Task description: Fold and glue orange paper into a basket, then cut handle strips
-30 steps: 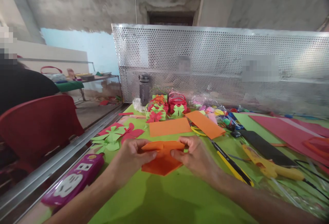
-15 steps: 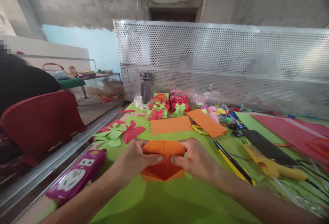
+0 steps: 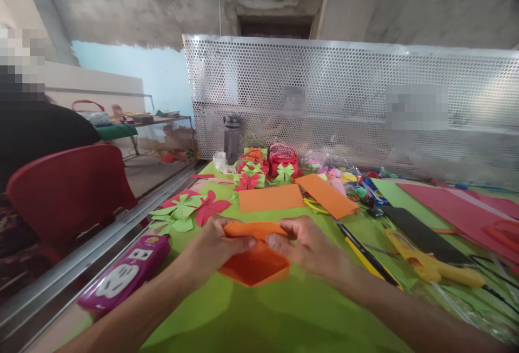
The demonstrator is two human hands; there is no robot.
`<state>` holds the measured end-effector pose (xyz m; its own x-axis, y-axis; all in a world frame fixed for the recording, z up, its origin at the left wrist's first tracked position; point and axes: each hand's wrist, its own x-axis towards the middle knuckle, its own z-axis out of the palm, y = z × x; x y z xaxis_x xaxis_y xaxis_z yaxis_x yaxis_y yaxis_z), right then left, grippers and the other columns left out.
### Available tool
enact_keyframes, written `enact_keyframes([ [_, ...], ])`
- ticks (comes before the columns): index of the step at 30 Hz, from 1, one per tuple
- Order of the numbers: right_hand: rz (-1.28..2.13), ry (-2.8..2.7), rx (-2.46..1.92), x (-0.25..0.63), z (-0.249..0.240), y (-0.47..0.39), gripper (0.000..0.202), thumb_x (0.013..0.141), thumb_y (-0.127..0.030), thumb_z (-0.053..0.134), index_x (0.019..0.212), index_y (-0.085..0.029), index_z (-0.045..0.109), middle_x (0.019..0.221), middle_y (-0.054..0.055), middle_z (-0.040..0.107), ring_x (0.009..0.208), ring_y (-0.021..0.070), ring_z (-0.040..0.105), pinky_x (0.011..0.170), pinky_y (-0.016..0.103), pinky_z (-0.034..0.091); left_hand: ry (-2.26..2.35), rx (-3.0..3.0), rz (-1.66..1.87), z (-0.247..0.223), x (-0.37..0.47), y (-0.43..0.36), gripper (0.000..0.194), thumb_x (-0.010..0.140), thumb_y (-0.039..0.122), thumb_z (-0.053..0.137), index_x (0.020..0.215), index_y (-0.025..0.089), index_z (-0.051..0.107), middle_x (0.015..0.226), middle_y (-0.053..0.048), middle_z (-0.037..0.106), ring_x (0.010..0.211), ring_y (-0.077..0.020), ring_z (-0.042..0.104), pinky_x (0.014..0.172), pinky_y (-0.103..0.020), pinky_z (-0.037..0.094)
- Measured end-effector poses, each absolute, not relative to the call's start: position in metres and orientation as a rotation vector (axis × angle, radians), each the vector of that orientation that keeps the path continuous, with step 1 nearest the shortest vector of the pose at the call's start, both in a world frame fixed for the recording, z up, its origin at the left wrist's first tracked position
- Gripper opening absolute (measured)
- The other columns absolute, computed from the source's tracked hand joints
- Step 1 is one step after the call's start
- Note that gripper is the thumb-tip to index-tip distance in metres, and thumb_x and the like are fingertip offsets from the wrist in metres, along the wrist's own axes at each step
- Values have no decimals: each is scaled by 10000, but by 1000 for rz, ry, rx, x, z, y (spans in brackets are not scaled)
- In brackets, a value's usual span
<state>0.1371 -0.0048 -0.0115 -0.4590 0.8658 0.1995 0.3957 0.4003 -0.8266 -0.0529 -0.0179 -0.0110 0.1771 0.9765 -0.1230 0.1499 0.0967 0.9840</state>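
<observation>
An orange folded paper box [image 3: 255,267] is held between my two hands, its hollow side facing me. My left hand [image 3: 217,247] pinches its left edge, thumb on the near side and fingers behind. On the other edge, my right hand [image 3: 302,245] grips the paper the same way, thumb near the top flap. Both hands are above the green sheet [image 3: 227,326] covering the table. Just beyond lie a flat orange paper strip [image 3: 271,198] and a second orange strip [image 3: 329,195], with yellow-handled scissors [image 3: 316,205] partly under it.
Left are a purple pencil case [image 3: 125,274] and red and green paper flowers [image 3: 182,208]. Small paper baskets [image 3: 283,161] and a bottle [image 3: 232,139] stand at the back. Right are a utility knife [image 3: 367,255], a glue gun [image 3: 430,261] and a black phone-like slab [image 3: 425,234]. A person [image 3: 44,126] sits left.
The top flap of the orange box has tilted, and its hollow shows more. My right thumb has shifted up slightly. The view has moved a little.
</observation>
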Motion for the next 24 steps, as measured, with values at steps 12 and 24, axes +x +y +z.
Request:
enact_keyframes([
  [12,894,-1839,-948,143,-15,-6,799,527,-445,806,1225,-190,510,1156,124,617,1094,285,550,922,439,427,1034,1151,1229,-1,-63,-19,201,670,320,732,789,167,677,778,-47,740,681,-202,687,608,-272,531],
  [24,962,-1819,-832,135,-13,-7,241,728,-339,685,901,-172,687,854,31,713,814,194,631,745,299,479,910,1133,1135,-6,-59,-21,137,725,259,689,844,201,724,778,-18,743,657,-172,677,630,-255,532],
])
